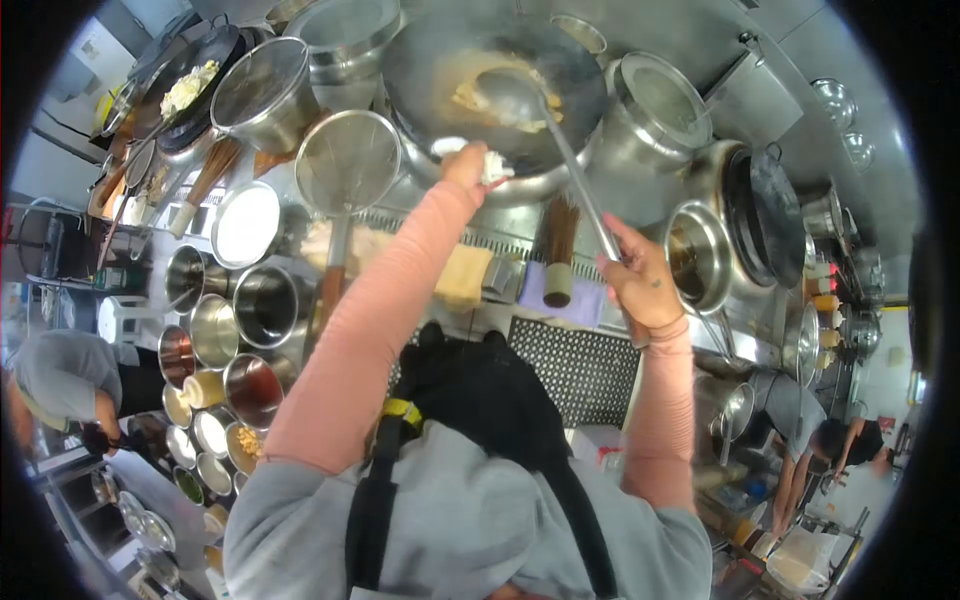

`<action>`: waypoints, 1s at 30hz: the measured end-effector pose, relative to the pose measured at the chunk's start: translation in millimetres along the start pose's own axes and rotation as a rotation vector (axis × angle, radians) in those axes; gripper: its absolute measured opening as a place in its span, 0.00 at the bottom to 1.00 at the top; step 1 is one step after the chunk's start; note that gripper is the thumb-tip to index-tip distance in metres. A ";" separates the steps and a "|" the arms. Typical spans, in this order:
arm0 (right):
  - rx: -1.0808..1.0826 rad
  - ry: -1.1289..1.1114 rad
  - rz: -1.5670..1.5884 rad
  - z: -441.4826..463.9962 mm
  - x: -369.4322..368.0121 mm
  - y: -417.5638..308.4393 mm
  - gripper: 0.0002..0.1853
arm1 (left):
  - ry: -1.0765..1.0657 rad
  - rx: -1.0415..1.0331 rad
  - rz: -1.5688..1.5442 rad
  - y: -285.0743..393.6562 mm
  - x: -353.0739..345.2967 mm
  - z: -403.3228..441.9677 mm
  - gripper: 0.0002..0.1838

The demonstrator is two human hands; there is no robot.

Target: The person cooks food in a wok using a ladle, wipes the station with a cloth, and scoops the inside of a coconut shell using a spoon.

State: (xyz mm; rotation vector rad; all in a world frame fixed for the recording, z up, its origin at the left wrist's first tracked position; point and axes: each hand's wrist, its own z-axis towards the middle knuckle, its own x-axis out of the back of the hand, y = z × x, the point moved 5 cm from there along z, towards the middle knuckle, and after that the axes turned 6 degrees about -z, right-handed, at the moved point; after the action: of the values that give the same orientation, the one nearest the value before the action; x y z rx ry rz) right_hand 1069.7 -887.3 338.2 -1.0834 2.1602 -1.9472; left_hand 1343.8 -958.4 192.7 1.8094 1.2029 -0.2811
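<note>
A large dark wok sits on the stove in front of me, with steam over pale brown food in its middle. My left hand is closed at the wok's near rim, gripping a white cloth there. My right hand is wrapped round the long handle of a metal ladle. The ladle's bowl rests down in the wok, over the food. Below the wok, a bamboo brush lies between my two arms, near a yellow cloth and a purple cloth.
A mesh strainer lies left of my left arm, beside several metal pots. On the right are a steel pot and another wok. One person bends over at far left; another works at right.
</note>
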 end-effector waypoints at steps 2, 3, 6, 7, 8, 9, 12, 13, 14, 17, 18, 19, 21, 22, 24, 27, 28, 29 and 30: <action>0.053 0.144 0.117 18.9 -5.3 4.2 0.33 | 0.014 -0.005 0.010 3.0 -1.2 -3.0 0.13; 0.075 0.212 0.177 28.7 -9.4 10.3 0.33 | 0.015 0.002 0.013 1.7 0.0 -2.1 0.13; 0.009 0.252 0.099 53.7 -36.7 11.9 0.34 | 0.007 -0.010 0.009 0.1 1.4 -0.2 0.12; -0.041 0.248 0.086 58.5 -42.0 8.4 0.34 | 0.015 -0.012 0.018 -0.4 1.6 1.3 0.12; -0.013 0.195 0.101 60.3 -44.1 9.8 0.35 | 0.022 -0.015 0.026 -0.1 1.5 3.7 0.12; -0.002 0.192 0.152 56.3 -46.0 5.7 0.35 | 0.034 -0.016 0.035 0.9 0.7 1.6 0.12; 0.024 0.195 0.194 52.0 -53.3 -1.1 0.36 | 0.032 -0.016 0.034 3.3 0.2 2.7 0.12; 0.027 0.176 0.139 52.6 -56.4 2.0 0.35 | 0.031 -0.006 0.039 -0.7 3.8 2.2 0.12; 0.037 0.161 0.085 54.9 -58.2 3.5 0.34 | 0.012 -0.011 0.041 -0.9 4.3 2.5 0.13; 0.057 0.142 0.016 34.7 -53.4 -12.9 0.32 | 0.051 -0.054 0.086 -6.7 14.7 20.1 0.18; 0.049 0.133 0.009 15.9 -52.0 -16.3 0.32 | 0.001 -0.034 0.096 -6.4 16.1 10.6 0.20; 0.059 0.142 -0.003 1.7 -49.4 -19.5 0.32 | -0.050 -0.017 0.110 -0.5 18.8 -7.0 0.23; 0.085 0.165 -0.018 -17.8 -40.7 -21.0 0.33 | -0.164 -0.004 0.157 8.0 29.8 -29.5 0.28; 0.056 0.110 0.072 -20.2 -34.1 -10.5 0.32 | -0.225 -0.002 0.187 7.8 38.4 -37.9 0.30; -0.049 0.059 0.195 -11.9 -28.0 3.8 0.32 | -0.228 0.041 0.235 -4.9 58.0 -53.3 0.31; -0.004 0.087 0.120 0.6 -35.3 11.3 0.34 | -0.276 0.019 0.448 -24.6 87.5 -71.1 0.32; 0.014 0.105 0.165 -3.6 -38.1 13.3 0.34 | -0.324 -0.157 0.610 -30.6 102.7 -67.4 0.31; 0.029 0.121 0.213 -8.0 -40.7 15.0 0.35 | -0.368 -0.333 0.772 -42.3 121.9 -60.2 0.31; 0.028 0.115 0.356 -15.1 -40.6 6.3 0.35 | -0.409 -0.508 0.933 -49.4 131.6 -62.4 0.31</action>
State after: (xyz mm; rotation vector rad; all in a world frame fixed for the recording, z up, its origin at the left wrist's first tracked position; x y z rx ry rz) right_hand 1090.6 -853.8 319.1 -0.5440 2.1873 -1.9059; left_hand 1351.3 -823.8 118.8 1.5595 0.0570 0.1803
